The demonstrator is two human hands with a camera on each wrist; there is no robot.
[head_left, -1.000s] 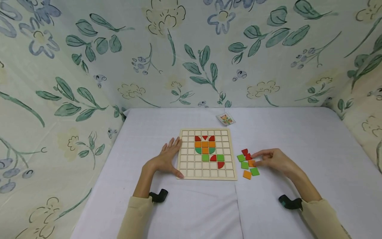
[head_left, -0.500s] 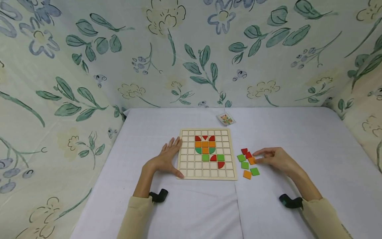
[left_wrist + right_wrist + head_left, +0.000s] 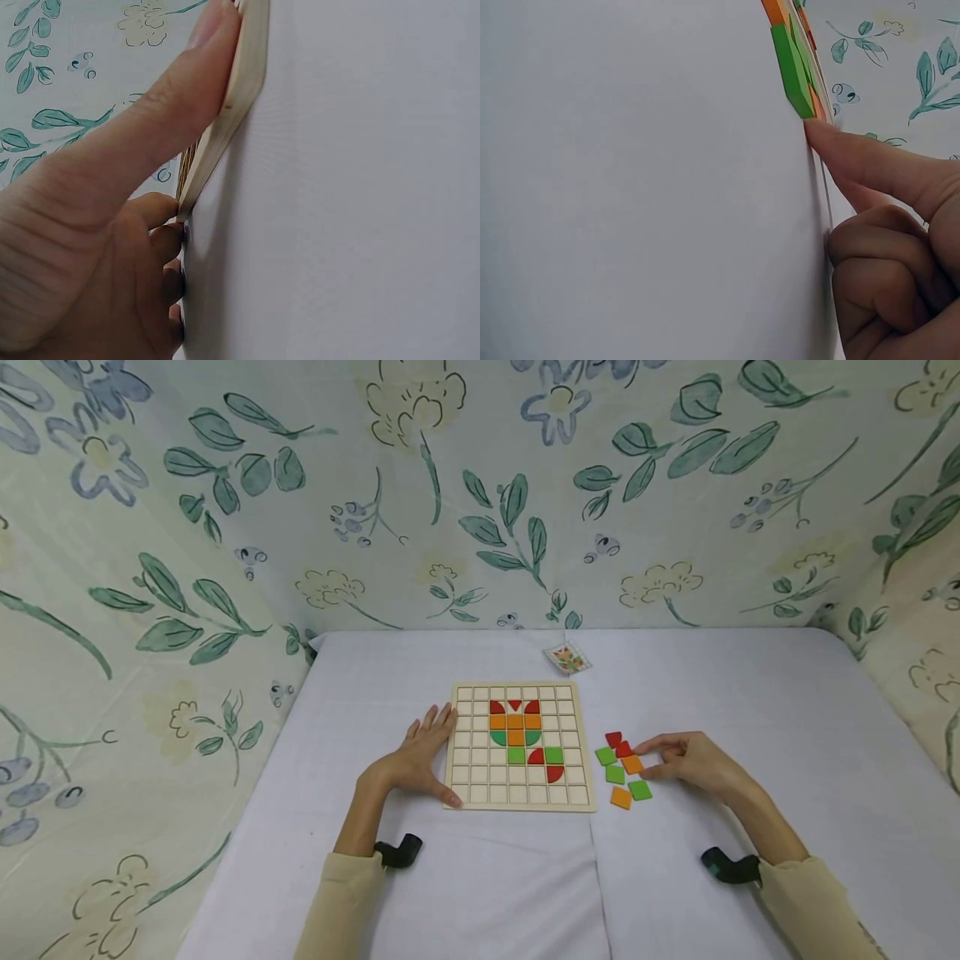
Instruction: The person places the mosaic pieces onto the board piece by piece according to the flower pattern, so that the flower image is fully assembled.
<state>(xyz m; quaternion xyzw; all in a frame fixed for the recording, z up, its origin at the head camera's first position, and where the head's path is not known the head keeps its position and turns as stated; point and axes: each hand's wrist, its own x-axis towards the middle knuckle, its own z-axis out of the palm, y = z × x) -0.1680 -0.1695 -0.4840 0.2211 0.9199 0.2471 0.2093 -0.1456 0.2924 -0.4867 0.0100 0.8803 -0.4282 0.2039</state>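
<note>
A wooden grid board (image 3: 472, 781) lies on the white table, with red, orange and green pieces set in its squares. My left hand (image 3: 412, 756) rests along the board's left side with fingers spread. In the left wrist view, the left thumb (image 3: 150, 127) lies on the edge of the board (image 3: 229, 109). Right of the board, my right hand (image 3: 697, 764) has its index finger and thumb at opposite edges of an orange square tile (image 3: 632, 764); the other fingers are curled. A red piece (image 3: 624, 749) touches or nearly touches the index fingertip.
Loose pieces lie around the right fingertips: several green squares (image 3: 640, 791), another orange square (image 3: 621, 797) and another red piece (image 3: 613, 739). A small pattern card (image 3: 567, 657) lies behind the board. Floral cloth (image 3: 480, 585) hangs behind the table.
The orange tile by my right hand has shifted slightly away from me, and the red pieces have turned a little. The right thumb and index finger have spread slightly. My left hand stays still.
</note>
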